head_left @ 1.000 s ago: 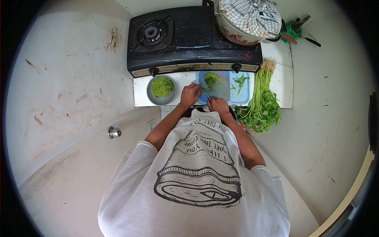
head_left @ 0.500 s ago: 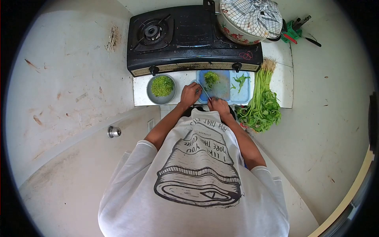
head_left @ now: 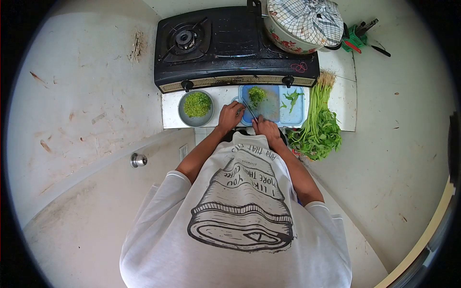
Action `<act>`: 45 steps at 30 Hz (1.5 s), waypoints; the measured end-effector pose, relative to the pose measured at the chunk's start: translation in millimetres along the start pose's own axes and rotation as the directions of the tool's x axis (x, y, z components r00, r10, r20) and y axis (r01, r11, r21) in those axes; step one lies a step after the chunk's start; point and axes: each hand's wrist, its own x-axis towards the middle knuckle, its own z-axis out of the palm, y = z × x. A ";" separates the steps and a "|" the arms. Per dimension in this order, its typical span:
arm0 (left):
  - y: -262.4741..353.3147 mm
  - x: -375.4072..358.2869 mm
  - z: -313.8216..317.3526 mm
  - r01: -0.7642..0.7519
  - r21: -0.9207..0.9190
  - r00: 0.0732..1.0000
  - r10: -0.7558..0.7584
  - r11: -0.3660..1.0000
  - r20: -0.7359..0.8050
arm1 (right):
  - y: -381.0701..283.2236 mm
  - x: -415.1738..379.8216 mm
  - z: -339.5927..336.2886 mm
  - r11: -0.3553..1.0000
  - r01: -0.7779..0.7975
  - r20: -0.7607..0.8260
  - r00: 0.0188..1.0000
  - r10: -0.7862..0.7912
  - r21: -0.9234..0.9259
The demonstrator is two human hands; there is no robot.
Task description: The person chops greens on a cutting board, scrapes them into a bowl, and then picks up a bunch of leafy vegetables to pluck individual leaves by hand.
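My right hand [head_left: 267, 128] is closed round the handle of a knife [head_left: 250, 111], whose blade slants up and left over the blue cutting board [head_left: 273, 113]. At the board's left edge, my left hand [head_left: 231, 115] has its fingers curled together close to the blade; whatever they pinch is hidden. Just beyond the blade lies a small heap of chopped greens [head_left: 257, 95]. Several loose leaves [head_left: 292, 98] rest on the right part of the board. Left of my left hand stands a grey bowl [head_left: 181, 115] filled with finely chopped greens [head_left: 197, 104].
Behind the board is a black gas stove [head_left: 235, 67] with a large flowered pot [head_left: 288, 44] under a checked cloth [head_left: 307, 19]. A bunch of leafy stems with roots [head_left: 319, 115] hangs over the counter edge at right. A green basket [head_left: 354, 37] holds utensils at the back right.
The knife blade has tilted slightly, and my right hand has shifted a very little. My left hand has edged slightly left. The heap, leaves and bowl are unchanged.
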 end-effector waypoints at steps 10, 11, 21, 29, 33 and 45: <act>6.5 2.2 -4.6 0.019 -0.046 1.000 -0.019 0.999 -0.012 | -1.6 -0.9 -4.6 0.999 0.047 0.003 0.999 -0.047 0.012; 6.7 1.7 -4.8 0.015 -0.042 1.000 -0.015 0.999 -0.013 | -2.4 -1.6 -5.3 0.998 0.058 0.003 0.998 -0.058 0.015; 7.4 0.9 -6.5 0.008 -0.018 1.000 -0.008 1.000 0.014 | -6.2 6.0 7.1 0.996 0.074 -0.004 0.997 -0.074 -0.054; 9.5 0.6 -6.9 0.063 -0.062 0.998 -0.063 0.996 0.004 | -4.8 4.4 5.5 0.998 0.014 -0.006 1.000 -0.015 -0.062; 8.6 2.4 -7.6 0.052 -0.058 0.999 -0.051 0.997 0.011 | -6.4 -0.3 1.3 1.000 -0.009 0.004 1.000 0.009 -0.020; -1.6 -1.8 -2.2 -0.033 0.036 0.999 0.032 0.999 0.016 | -9.4 6.5 8.2 0.997 0.067 -0.003 0.998 -0.067 -0.027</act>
